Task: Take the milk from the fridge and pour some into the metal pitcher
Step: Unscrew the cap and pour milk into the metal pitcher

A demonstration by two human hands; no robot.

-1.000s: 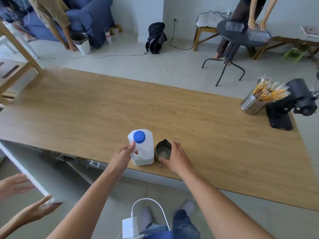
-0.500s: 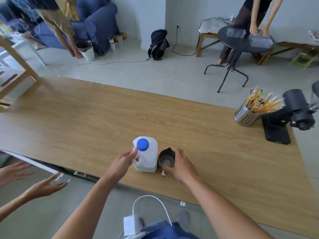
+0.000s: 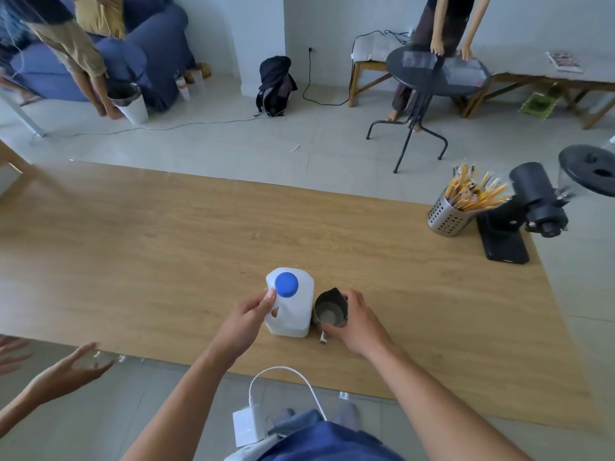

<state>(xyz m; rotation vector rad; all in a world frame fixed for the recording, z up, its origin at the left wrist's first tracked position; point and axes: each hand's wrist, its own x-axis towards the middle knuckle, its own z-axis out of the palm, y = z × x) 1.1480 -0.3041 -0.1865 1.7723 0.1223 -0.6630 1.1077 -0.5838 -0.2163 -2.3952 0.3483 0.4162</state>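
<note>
A white plastic milk jug with a blue cap stands upright near the front edge of the wooden table. My left hand grips its handle side, thumb near the cap. Touching the jug's right side stands a small metal pitcher, open top up, with pale liquid at its bottom. My right hand wraps around the pitcher from the right.
A perforated metal cup of yellow sticks and a black grinder sit at the table's right end. Another person's hands hover at lower left. A white charger and cable hang near my body. People stand beyond the table.
The white fridge door at lower left has swung out of view. The other person's hands have pulled back from it. My hands stay on the jug and the pitcher.
</note>
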